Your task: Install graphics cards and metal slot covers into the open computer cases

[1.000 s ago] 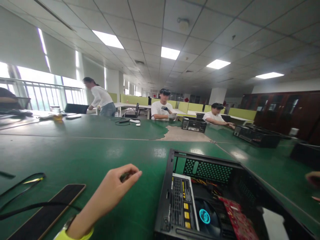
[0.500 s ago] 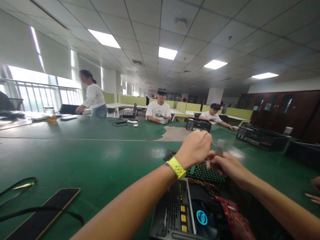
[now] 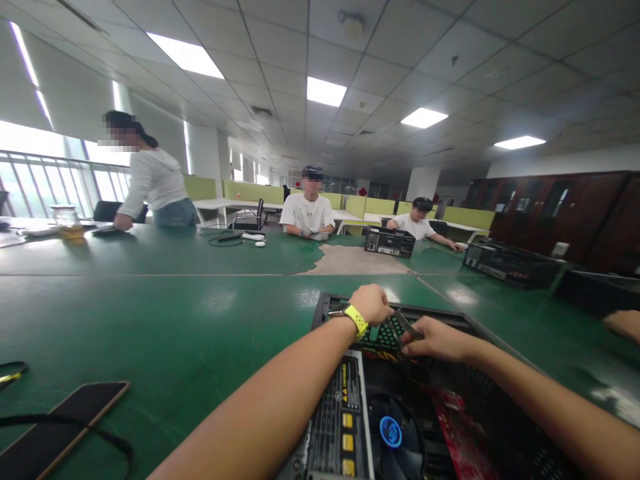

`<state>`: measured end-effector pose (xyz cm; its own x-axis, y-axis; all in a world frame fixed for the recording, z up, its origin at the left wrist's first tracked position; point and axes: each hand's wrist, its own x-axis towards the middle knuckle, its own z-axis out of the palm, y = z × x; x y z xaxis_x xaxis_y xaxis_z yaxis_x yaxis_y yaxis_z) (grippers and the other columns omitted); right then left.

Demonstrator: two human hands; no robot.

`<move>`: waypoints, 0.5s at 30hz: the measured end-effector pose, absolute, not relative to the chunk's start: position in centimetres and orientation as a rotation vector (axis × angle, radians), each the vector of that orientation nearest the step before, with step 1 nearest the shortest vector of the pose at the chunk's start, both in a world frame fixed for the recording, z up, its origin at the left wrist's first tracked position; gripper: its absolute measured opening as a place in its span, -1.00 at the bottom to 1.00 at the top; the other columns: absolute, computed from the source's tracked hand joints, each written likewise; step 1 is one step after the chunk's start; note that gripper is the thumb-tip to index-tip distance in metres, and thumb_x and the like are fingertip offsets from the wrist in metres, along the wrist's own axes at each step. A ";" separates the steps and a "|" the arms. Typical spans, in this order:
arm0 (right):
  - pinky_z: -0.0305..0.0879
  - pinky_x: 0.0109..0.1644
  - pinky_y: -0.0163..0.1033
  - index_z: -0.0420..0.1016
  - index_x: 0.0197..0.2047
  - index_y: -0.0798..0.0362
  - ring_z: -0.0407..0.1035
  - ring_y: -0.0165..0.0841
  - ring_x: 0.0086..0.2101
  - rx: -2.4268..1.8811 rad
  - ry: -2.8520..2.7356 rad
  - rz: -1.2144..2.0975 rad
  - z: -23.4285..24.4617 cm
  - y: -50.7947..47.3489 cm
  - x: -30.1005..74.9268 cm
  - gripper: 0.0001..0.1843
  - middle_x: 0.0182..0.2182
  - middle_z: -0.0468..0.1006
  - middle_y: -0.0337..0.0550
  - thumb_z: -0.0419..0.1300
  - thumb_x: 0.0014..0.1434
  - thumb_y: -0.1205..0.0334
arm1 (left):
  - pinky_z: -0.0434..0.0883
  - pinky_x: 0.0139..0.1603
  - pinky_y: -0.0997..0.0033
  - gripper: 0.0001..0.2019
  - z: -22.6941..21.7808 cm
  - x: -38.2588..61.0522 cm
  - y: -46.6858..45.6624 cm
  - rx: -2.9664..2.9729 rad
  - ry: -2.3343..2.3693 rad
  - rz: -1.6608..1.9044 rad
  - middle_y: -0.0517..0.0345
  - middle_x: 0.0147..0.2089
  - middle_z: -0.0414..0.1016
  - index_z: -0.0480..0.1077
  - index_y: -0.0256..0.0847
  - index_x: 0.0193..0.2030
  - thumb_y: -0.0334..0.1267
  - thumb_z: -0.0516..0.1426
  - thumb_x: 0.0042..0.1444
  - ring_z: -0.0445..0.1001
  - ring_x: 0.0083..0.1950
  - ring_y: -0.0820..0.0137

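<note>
An opened computer case (image 3: pixel 320 313) lies before me, its inside facing up. My left hand (image 3: pixel 373 305), with a yellow-green watch band (image 3: pixel 357 321) at the wrist, is closed in a pinch above the case's far end. A grey flat strip (image 3: pixel 409 325) slants from by those fingertips down to my right hand (image 3: pixel 440 339), whose fingers are closed on it. What the left fingers pinch is hidden. Below the hands is a perforated panel (image 3: pixel 387 332). Nearer me are a power supply (image 3: pixel 336 413), a round fan with a blue centre (image 3: pixel 391 432) and a red circuit board (image 3: pixel 463 433).
A black board (image 3: pixel 65 427) with a strap lies on the green table (image 3: pixel 200 333) at left. Other computer cases (image 3: pixel 389 241) (image 3: pixel 513 263) stand across and to the right. Several people are around the table; another person's hand (image 3: pixel 624 325) shows at the right edge.
Both hands have moved down and left in view, closer to the case. The grey strip, blurred and upright before, now slants between them. More of the case's far end shows.
</note>
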<state>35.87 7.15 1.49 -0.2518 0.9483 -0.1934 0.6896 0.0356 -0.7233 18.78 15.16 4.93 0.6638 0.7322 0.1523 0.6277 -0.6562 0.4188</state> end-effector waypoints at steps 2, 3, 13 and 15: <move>0.01 -0.44 -0.35 0.40 -0.52 0.12 0.08 -0.50 -0.53 -1.678 -2.037 1.037 1.6 7.1 35.9 -0.79 -0.60 0.24 -0.33 0.16 -0.03 0.14 | 0.34 -0.37 0.53 -0.77 5.0 18.6 15.1 2.576 1.068 0.387 0.12 -0.47 0.54 0.52 -0.20 -0.39 -0.12 0.11 0.04 0.48 -0.39 0.41; 0.00 -0.45 -0.36 0.37 -0.53 0.12 0.06 -0.50 -0.54 -1.683 -2.060 1.021 1.5 7.1 36.0 -0.80 -0.61 0.21 -0.34 0.13 -0.03 0.16 | 0.34 -0.37 0.53 -0.74 5.0 18.5 15.1 2.598 1.062 0.372 0.12 -0.46 0.55 0.53 -0.20 -0.38 -0.09 0.09 0.07 0.48 -0.38 0.42; 0.00 -0.52 -0.37 0.41 -0.57 0.10 0.09 -0.50 -0.58 -1.952 -2.251 0.926 0.0 7.0 36.7 -0.83 -0.66 0.23 -0.35 0.14 -0.12 0.16 | 0.41 -0.24 0.30 -0.75 4.7 18.3 12.8 3.036 0.728 -0.063 -0.04 -0.26 0.57 0.55 -0.18 -0.33 -0.10 0.28 -0.15 0.51 -0.19 0.16; 0.05 -0.51 -0.36 0.46 -0.56 0.10 0.15 -0.47 -0.57 -2.030 -2.298 0.895 -0.6 6.9 36.3 -0.83 -0.65 0.29 -0.33 0.21 -0.18 0.16 | 0.43 -0.24 0.28 -0.78 3.6 19.0 11.9 3.147 0.654 -0.236 -0.10 -0.21 0.57 0.54 -0.21 -0.29 -0.21 0.25 -0.11 0.52 -0.18 0.15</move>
